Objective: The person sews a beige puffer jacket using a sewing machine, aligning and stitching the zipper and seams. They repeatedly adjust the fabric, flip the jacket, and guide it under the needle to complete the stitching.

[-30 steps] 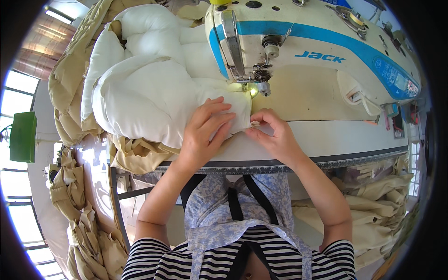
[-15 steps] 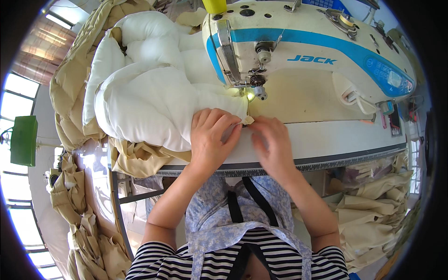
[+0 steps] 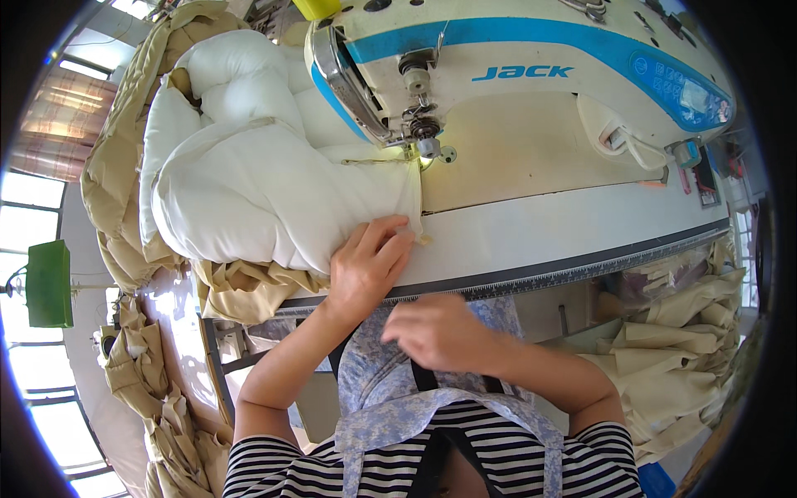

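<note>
A white puffy padded fabric piece (image 3: 241,191) lies on the sewing machine table, its right edge beneath the needle area (image 3: 413,153) of the white and blue sewing machine (image 3: 515,50). My left hand (image 3: 371,264) is on the near right corner of this fabric, its fingers bent and closed on the edge. A small beige scrap (image 3: 425,240) sticks out from the corner just right of those fingertips. My right hand (image 3: 440,332) is off the table, over my lap in front of the table's edge. It is slightly blurred, with fingers curled together; anything inside them is hidden.
A ruler strip (image 3: 531,278) runs along the table's front edge. Beige fabric (image 3: 249,290) bunches under the white piece at left, and more beige cloth (image 3: 672,332) is heaped at lower right. A green box-shaped object (image 3: 50,284) stands at far left.
My right hand has left the fabric corner and come back toward me, over my lap. The left hand stays on the fabric, slightly lower. The whole view has shifted a little.
</note>
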Demonstrator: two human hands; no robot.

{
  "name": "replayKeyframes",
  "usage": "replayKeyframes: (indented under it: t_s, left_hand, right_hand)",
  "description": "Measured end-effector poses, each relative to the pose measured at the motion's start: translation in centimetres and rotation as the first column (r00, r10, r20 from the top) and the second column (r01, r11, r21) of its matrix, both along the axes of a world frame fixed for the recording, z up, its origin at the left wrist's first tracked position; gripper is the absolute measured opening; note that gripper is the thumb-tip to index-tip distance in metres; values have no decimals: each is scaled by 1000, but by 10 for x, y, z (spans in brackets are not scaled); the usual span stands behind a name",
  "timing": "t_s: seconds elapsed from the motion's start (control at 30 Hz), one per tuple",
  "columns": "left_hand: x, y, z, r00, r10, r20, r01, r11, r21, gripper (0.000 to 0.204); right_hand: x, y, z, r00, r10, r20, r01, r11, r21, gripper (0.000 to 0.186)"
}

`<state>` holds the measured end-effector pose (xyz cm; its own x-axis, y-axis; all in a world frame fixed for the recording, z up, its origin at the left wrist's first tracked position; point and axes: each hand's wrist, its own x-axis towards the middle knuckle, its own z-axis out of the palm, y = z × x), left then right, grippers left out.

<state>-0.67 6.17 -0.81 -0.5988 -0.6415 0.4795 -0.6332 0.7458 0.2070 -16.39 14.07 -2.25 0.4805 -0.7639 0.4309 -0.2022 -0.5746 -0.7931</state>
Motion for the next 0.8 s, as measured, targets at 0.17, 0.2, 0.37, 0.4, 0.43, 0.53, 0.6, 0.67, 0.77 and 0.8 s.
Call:
replayKeyframes:
  t_s: [0.17, 0.2, 0.37, 0.4, 0.43, 0.53, 0.6, 0.67, 0.77, 0.8]
  left_hand:
    - [-1, 0, 4, 995, -8, 104, 15, 998, -65, 26]
    - [-2, -2, 6, 992, -15, 124, 27, 995, -92, 27]
    - [0, -8, 11, 997, 30, -64, -31, 999, -19, 25]
    - [1, -8, 11, 995, 35, -97, -37, 999, -16, 26]
    - [1, -8, 11, 996, 49, -71, -48, 999, 11, 25]
    - [2, -7, 12, 999, 38, -21, -38, 999, -7, 23]
    - [1, -6, 13, 1000, 12, 27, -11, 1000, -14, 22]
    - [0, -6, 14, 996, 0, 84, 1, 1000, -22, 22]
    - [-2, -7, 15, 986, -32, 163, 44, 997, -68, 23]
    - [-2, -8, 15, 981, -51, 190, 68, 994, -87, 23]
  right_hand:
    - [-61, -69, 3, 869, -460, -182, 384, 859, -338, 18]
    - [-65, -80, 0, 861, -468, -200, 377, 850, -367, 20]
    - [-65, -91, -9, 831, -517, -207, 406, 817, -409, 23]
    - [-65, -90, -10, 829, -520, -205, 407, 813, -416, 23]
    - [-64, -89, -11, 826, -526, -200, 416, 810, -414, 23]
    - [-64, -95, -12, 822, -519, -235, 369, 799, -475, 22]
    - [-64, -102, -13, 813, -515, -271, 327, 790, -519, 20]
    - [-64, -109, -13, 804, -505, -313, 281, 787, -548, 18]
    - [-65, -114, -12, 792, -486, -370, 225, 795, -563, 16]
    - [-66, -114, -12, 793, -475, -381, 208, 800, -563, 16]
